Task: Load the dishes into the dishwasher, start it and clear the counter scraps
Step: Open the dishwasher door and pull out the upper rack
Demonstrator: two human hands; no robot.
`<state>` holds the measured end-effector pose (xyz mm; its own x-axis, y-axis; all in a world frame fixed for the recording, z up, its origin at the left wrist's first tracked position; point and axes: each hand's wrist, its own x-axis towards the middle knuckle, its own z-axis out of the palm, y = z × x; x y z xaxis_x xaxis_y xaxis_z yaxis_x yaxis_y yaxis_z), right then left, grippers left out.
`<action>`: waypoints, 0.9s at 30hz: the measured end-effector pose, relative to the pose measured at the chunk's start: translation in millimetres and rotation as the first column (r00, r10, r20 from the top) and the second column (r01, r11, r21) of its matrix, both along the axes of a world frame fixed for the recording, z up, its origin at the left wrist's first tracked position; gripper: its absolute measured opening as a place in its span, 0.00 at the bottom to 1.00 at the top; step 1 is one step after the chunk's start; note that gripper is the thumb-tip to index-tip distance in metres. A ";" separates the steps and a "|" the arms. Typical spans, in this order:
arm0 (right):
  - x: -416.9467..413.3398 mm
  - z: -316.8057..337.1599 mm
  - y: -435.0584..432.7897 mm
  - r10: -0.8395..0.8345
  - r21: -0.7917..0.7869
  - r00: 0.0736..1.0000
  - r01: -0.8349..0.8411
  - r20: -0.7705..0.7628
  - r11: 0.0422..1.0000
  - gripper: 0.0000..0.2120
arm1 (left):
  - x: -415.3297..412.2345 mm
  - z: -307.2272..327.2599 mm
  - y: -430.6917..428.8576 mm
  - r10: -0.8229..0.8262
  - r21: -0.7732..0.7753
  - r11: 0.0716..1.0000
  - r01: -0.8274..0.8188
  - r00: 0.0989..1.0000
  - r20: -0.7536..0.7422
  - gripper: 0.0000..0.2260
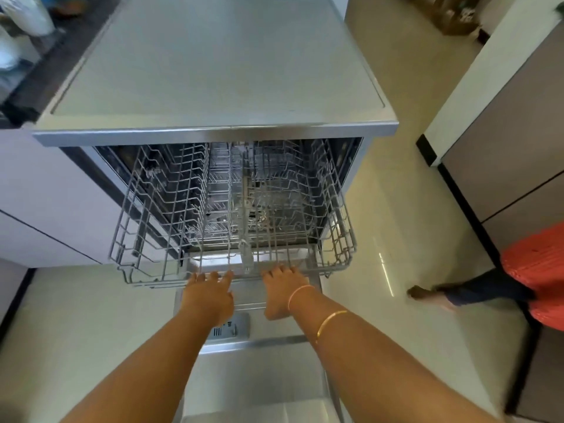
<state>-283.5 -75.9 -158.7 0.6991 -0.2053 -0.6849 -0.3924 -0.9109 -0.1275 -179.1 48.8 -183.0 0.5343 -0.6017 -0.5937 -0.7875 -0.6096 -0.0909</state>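
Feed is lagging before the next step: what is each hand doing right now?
Left hand: fingers curled over the front rail of the upper rack.
Right hand: grips the same front rail.

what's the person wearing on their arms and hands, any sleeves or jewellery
No sleeves or gloves: both forearms are bare. The right arm has two thin gold-coloured bangles, one at the wrist by the right hand, one further up the forearm. The left hand and arm wear nothing.

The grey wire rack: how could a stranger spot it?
Find the open steel dishwasher. The grey wire rack juts from its mouth, left hand and right hand on its front rail. It alone is open wire lattice, empty of dishes.
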 end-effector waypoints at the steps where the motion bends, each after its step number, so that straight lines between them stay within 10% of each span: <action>1: -2.5 0.7 2.6 -0.009 0.009 1.000 0.009 0.003 1.000 0.40 | -3.3 0.4 3.7 0.010 0.001 1.000 -0.010 1.000 -0.013 0.25; 9: -27.5 9.0 28.8 -0.063 0.095 0.995 0.070 -0.079 0.993 0.21 | -46.3 19.4 35.5 -0.008 0.041 0.999 0.012 0.996 -0.091 0.21; 27: -92.0 -2.3 87.9 -0.039 0.234 0.964 0.103 -0.264 0.967 0.28 | -121.9 33.4 108.1 0.192 0.246 0.962 -0.116 0.930 -0.314 0.25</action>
